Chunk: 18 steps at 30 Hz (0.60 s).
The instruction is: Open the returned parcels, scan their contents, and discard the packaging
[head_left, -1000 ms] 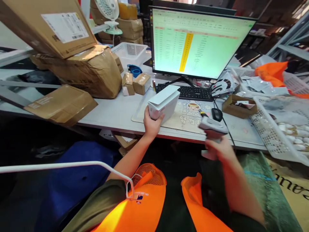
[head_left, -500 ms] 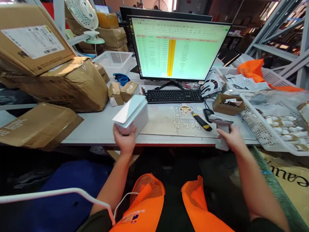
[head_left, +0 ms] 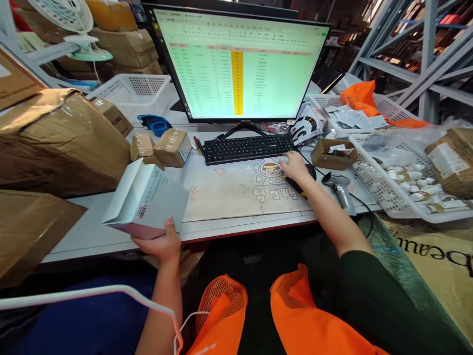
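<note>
Head view: the left hand [head_left: 162, 242] sits at lower left of the frame, below the worktop [head_left: 221, 224] edge, fingers pinching the near end of a white box [head_left: 146, 202] from beneath, thumb on top. The box is tilted, its lid flap open toward the left, a barcode label showing on its side. It hangs over the worktop's front edge, just right of the big brown parcels [head_left: 55, 143].

The right hand [head_left: 294, 166] lies at centre right, palm down on a dark mouse [head_left: 306, 173], fingers slightly spread over it. Just right of the hand a grey scanner [head_left: 340, 187] lies on the worktop, touching neither hand. Above the hand is the keyboard [head_left: 247, 147], and behind that the monitor [head_left: 240, 64] with a green sheet and one yellow column. A printed mat [head_left: 236, 195] covers the worktop between box and mouse.

Small cardboard boxes [head_left: 166, 147] stand left of the keyboard. At right, a white basket [head_left: 384, 190] holds small pale items, and an open carton [head_left: 332, 154] sits between it and the keyboard.
</note>
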Motion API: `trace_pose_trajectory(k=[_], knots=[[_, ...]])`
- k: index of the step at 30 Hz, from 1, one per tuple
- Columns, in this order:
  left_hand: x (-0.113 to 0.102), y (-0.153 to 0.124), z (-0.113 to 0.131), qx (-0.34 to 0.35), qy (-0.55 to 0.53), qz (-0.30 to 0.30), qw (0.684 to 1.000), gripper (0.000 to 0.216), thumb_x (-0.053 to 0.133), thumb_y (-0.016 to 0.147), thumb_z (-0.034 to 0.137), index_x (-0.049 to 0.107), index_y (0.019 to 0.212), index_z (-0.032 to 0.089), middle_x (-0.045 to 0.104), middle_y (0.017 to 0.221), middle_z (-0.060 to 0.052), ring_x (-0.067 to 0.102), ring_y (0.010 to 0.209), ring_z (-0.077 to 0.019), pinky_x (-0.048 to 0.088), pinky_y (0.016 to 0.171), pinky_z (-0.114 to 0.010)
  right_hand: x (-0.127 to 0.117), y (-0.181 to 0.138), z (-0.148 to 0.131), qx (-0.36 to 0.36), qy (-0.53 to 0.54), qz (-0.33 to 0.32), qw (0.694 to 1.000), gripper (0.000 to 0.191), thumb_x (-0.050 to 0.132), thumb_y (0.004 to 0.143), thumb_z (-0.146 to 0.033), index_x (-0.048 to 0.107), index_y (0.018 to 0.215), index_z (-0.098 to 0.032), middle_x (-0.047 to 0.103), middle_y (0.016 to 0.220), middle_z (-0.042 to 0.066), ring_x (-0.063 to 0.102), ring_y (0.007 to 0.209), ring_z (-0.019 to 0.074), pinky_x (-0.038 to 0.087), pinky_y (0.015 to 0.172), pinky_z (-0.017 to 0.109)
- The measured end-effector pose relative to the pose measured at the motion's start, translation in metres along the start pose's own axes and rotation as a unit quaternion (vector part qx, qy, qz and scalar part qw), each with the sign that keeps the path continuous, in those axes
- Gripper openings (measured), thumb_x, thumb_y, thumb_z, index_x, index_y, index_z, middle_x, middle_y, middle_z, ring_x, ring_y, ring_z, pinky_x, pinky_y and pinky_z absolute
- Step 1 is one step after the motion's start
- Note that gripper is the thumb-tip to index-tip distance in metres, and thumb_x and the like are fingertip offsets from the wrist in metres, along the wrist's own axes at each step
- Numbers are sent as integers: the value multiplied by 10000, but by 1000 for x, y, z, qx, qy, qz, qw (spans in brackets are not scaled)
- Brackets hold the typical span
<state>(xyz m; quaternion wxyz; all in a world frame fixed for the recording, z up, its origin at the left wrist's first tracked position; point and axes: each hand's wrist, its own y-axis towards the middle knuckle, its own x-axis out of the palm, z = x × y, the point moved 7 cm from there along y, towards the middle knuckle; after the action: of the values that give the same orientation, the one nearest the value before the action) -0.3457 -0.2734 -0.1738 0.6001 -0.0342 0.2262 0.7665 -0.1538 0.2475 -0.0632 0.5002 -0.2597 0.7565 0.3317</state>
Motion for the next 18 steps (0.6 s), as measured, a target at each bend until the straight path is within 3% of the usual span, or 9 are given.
trace_pose_trajectory(k=[3,6,11,18], knots=[[-13,-1,0,-15,11,97,995,1149,776,617,645,345,1482,21,464,1554,-389,471,1522,-474,360,1290,-604,26,46,-23,4,-47,-23,999,560,529,1023,-342,604,1500,-59,605,1524,259,449,1440,411,365,1183,551],[-14,-4,3,-14,23,105,994,1174,763,590,717,397,1449,6,503,1514,-404,523,1477,-493,411,1255,-611,36,63,-25,15,-62,-13,998,585,508,1053,-406,584,1510,-49,656,1410,278,474,1359,422,340,1152,582],[-16,-8,5,12,28,117,993,1178,769,620,708,361,1496,34,481,1541,-382,496,1507,-487,417,1252,-637,44,62,-27,22,-101,-1,995,575,476,1080,-505,729,1331,-54,614,1405,287,465,1330,424,350,1109,547],[-14,-8,19,105,6,116,988,1138,744,720,646,276,1515,-20,396,1580,-417,455,1538,-491,372,1284,-666,44,54,-24,39,-58,5,998,592,481,1069,-412,560,1546,-70,642,1407,266,497,1323,412,351,1105,539]])
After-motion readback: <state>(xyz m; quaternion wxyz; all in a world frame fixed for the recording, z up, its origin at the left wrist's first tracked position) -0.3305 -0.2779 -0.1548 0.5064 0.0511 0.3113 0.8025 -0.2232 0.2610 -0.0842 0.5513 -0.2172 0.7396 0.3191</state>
